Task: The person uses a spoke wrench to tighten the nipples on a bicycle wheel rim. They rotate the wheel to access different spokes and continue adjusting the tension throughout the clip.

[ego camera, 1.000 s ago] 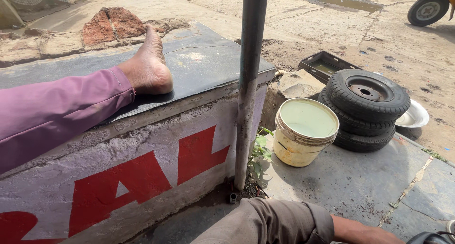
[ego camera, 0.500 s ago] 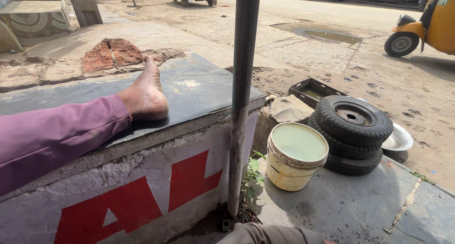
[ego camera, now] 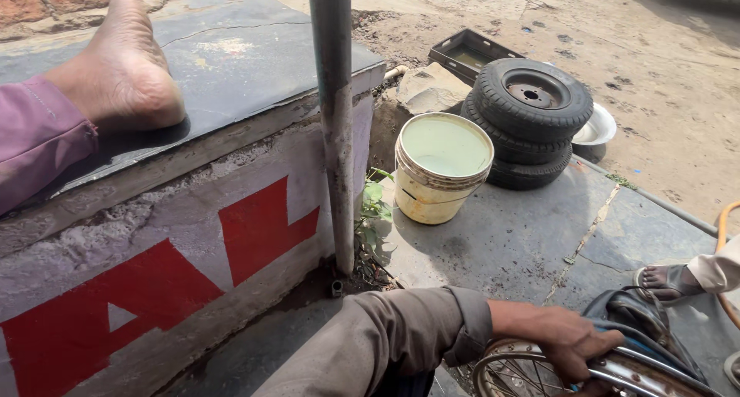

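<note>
1. The right hand [ego camera: 574, 343] is reaching in from the lower edge of the view, its grey-brown sleeve [ego camera: 393, 339] pushed back at the wrist, and its fingers are curling down over the rim of a spoked wheel [ego camera: 539, 374].
2. That wheel is lying low at the bottom right of the frame, with a dark tyre or tube [ego camera: 640, 320] bunching up just beside the knuckles; how firmly the fingers are clamping on the rim cannot be told.
3. The left hand is not showing anywhere in the view.
4. A bare foot [ego camera: 116, 73] is resting on the dark slab top of a low wall [ego camera: 231, 65], with a purple trouser leg [ego camera: 35, 142] running off the left edge; it is lying well apart from the right hand.
5. A grey metal pole [ego camera: 333, 119] is standing upright against the wall's painted white and red face.
6. A cream bucket [ego camera: 441, 169] holding pale greenish liquid is sitting on the stone paving [ego camera: 524, 235], touching or just beside two stacked small tyres [ego camera: 532, 119].
7. Behind the tyres a metal bowl [ego camera: 597, 126] and a dark tray [ego camera: 470, 52] are lying on the dirt.
8. Another person's sandalled foot [ego camera: 664, 281] is showing at the right edge, near the wheel.
</note>
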